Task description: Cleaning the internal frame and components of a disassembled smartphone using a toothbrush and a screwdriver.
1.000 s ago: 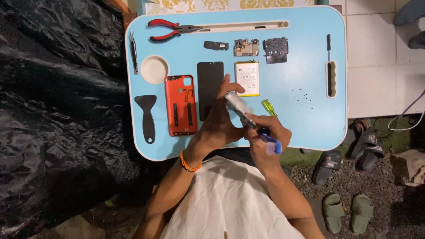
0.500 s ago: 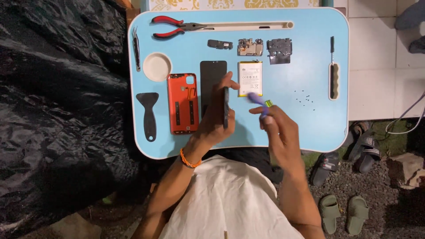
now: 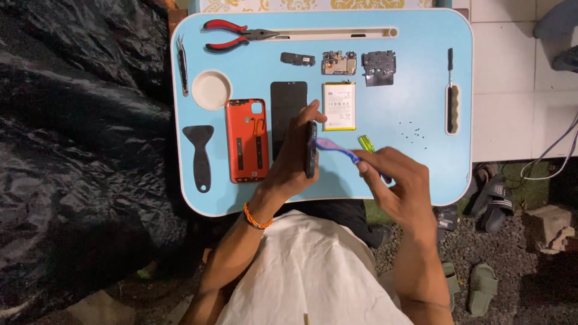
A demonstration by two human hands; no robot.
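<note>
Head view, looking straight down on a blue lap table: phone already well apart, with red back cover lying open-side up at middle left, black screen just right of it, white battery at centre, and three small circuit parts along the upper middle, namely a dark strip, a main board and a black frame piece. Tiny screws scattered at right, near a slim screwdriver. Pliers, tweezers, white dish and black scraper parked unused at upper and middle left. Judging from this spread, stripping-down mostly done; work now centred on the dark phone body, held on edge at centre frame. Left hand clenched around that body, thumb up over its top end, orange band at the wrist. Right hand closed on a blue brush, its tip touching the body's edge; a green tool lying just beyond the knuckles.
</note>
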